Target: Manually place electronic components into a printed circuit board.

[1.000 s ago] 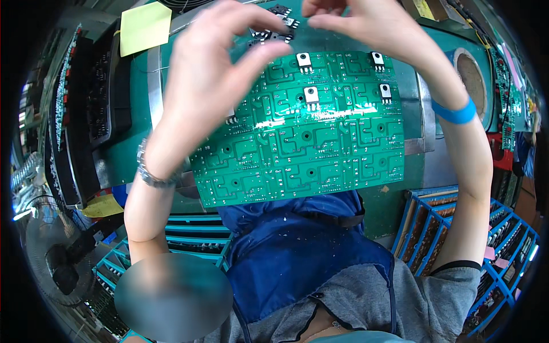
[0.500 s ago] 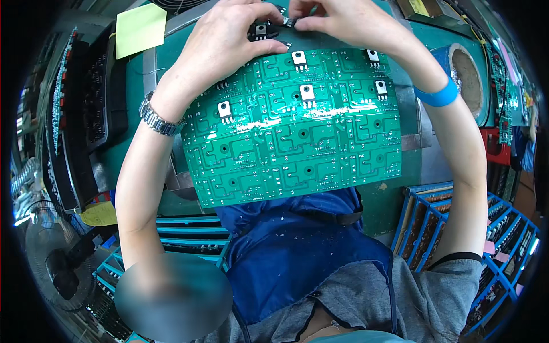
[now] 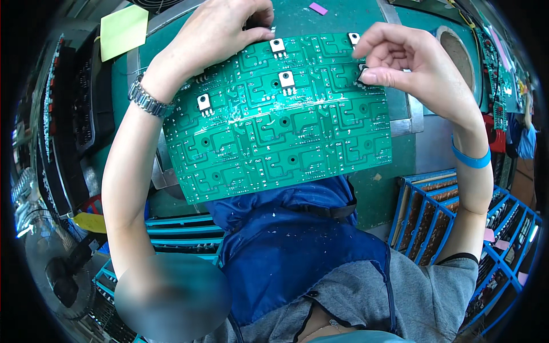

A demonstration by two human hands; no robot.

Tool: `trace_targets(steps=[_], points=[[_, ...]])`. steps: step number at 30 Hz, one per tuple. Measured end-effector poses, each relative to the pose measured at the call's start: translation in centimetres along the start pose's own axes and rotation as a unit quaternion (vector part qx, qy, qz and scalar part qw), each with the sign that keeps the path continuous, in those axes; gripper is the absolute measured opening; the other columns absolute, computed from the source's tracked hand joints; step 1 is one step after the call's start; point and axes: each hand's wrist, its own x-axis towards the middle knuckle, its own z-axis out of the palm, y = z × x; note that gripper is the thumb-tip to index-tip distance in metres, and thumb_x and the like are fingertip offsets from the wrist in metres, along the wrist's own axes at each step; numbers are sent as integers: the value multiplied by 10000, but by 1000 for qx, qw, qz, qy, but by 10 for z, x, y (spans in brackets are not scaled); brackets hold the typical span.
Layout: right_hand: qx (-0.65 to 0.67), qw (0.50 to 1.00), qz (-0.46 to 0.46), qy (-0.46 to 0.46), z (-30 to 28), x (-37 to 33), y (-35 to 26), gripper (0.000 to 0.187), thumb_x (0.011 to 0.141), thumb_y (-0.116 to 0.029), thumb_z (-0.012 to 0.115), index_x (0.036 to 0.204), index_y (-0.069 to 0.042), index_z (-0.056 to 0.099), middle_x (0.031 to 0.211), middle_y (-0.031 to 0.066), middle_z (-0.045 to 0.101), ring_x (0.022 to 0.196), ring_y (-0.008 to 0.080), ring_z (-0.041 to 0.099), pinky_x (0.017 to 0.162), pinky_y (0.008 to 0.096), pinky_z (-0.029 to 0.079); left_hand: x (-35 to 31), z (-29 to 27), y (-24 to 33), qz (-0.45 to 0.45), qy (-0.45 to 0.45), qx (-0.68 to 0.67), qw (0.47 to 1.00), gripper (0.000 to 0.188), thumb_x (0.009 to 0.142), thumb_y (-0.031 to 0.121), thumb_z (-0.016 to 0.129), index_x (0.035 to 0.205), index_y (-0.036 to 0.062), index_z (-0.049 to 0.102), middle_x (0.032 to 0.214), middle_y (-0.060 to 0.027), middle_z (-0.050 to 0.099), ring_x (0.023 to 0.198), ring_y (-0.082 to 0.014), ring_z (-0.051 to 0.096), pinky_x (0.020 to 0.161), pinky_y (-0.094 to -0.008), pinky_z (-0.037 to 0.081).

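Our right hand (image 3: 413, 64), fingertips apart, has reached 1 component (image 3: 361, 70) (whether our left hand (image 3: 220, 34) grips, we cannot tell), likely for seating.

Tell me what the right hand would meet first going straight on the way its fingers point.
The right hand would likely first meet the small component right at its fingers, over the right part of the green circuit board; depth is unclear, so they may already touch.
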Motion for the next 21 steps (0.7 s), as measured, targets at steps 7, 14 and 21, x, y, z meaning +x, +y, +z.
trace_targets(steps=[7,14,21], points=[[85,996,29,25,10,-3,3,213,858,-126,766,991,5,665,874,-8,651,805,27,603,758,164,504,-4,-10,14,-201,92,-249,943,183,906,93,660,1036,-33,629,841,-19,649,748,-58,588,677,-200,506],[67,996,48,42,5,-26,12,145,858,-154,768,916,-27,727,839,-26,628,736,20,523,657,185,421,-49,-6,-20,-188,24,-459,868,362,1040,250,506,1308,15,572,1001,-13,673,796,-9,578,671,-139,436],[-2,995,7,96,8,-44,26,201,821,-221,802,891,-37,759,749,-37,616,694,32,466,609,216,354,-74,-9,4,-232,39,-536,811,357,991,217,606,1274,0,577,998,-38,692,780,-22,596,676,-145,458]])
